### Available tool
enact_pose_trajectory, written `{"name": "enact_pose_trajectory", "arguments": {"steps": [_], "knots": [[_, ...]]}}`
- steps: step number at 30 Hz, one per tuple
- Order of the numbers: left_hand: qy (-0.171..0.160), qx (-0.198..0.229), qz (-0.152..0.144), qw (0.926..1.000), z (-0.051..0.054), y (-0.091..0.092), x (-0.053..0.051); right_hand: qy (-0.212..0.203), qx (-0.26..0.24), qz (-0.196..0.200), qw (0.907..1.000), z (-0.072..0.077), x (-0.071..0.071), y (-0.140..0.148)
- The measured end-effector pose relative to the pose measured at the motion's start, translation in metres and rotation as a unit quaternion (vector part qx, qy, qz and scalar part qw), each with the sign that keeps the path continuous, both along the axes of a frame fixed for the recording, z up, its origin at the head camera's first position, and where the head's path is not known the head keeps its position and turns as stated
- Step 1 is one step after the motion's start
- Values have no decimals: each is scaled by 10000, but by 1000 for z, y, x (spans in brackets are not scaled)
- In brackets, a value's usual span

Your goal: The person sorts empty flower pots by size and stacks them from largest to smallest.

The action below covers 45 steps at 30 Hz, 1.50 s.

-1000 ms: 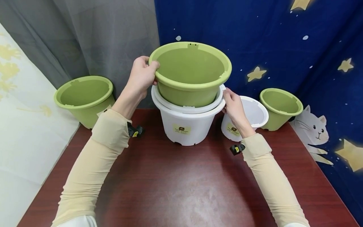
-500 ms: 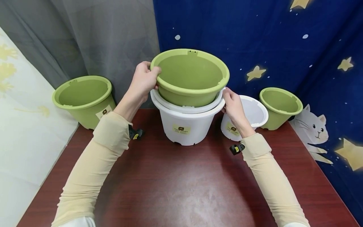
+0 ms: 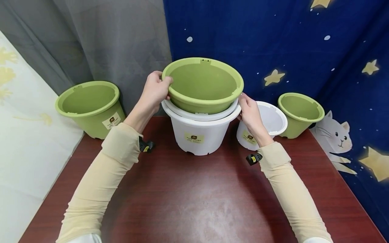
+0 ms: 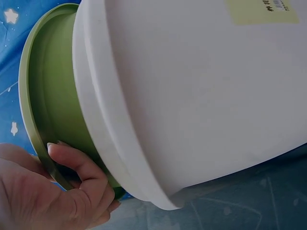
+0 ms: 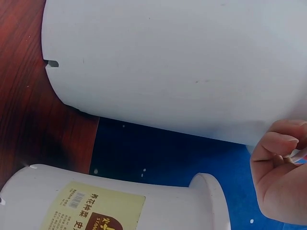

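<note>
At the back middle of the table, a large white flowerpot stands upright with a second white pot's rim nested inside it. A green flowerpot sits partly down in this stack, its rim raised above the white ones. My left hand pinches the green rim at its left side, thumb on top; in the left wrist view the fingers curl under that rim. My right hand grips the white rim at the right. The right wrist view shows its fingers curled at the edge. The green pot's lower part is hidden.
A green pot stands at the back left of the dark red table. To the right are a smaller white pot, partly behind my right hand, and a small green pot. Grey and blue curtains hang behind.
My left hand has lowered the green pot deeper into the white stack, and its rim now sits closer to the white rims. My right hand has stayed on the white rim.
</note>
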<state>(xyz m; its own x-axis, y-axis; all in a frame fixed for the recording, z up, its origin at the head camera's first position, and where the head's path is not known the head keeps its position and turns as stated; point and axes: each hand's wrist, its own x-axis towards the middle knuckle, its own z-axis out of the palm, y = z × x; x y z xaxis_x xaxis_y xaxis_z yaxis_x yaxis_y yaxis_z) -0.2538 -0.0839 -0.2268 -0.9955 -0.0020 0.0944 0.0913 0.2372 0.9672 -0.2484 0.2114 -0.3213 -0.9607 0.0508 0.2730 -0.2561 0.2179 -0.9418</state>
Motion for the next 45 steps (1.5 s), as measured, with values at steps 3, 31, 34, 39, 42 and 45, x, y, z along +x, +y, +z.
{"name": "enact_pose_trajectory", "arguments": {"steps": [3, 31, 34, 39, 42, 45], "knots": [[-41, -15, 9, 10000, -3, -1, 0, 23, 25, -13, 10000, -2, -2, 0], [-314, -435, -209, 9983, -4, -7, 1, 2, 11, -68, 10000, -3, -2, 0], [-386, -568, -303, 9972, -2, -9, 1, -18, 3, -53, 10000, -2, -1, 0], [-439, -738, -484, 9951, -1, -12, -1, -67, -18, -10, 10000, -2, 0, 0], [-444, -785, -563, 9943, -1, -13, -2, -46, -84, 20, 10000, -3, -1, 0], [-439, -820, -609, 9938, -1, -14, -2, -5, -116, 7, 9999, -4, -2, 0]]}}
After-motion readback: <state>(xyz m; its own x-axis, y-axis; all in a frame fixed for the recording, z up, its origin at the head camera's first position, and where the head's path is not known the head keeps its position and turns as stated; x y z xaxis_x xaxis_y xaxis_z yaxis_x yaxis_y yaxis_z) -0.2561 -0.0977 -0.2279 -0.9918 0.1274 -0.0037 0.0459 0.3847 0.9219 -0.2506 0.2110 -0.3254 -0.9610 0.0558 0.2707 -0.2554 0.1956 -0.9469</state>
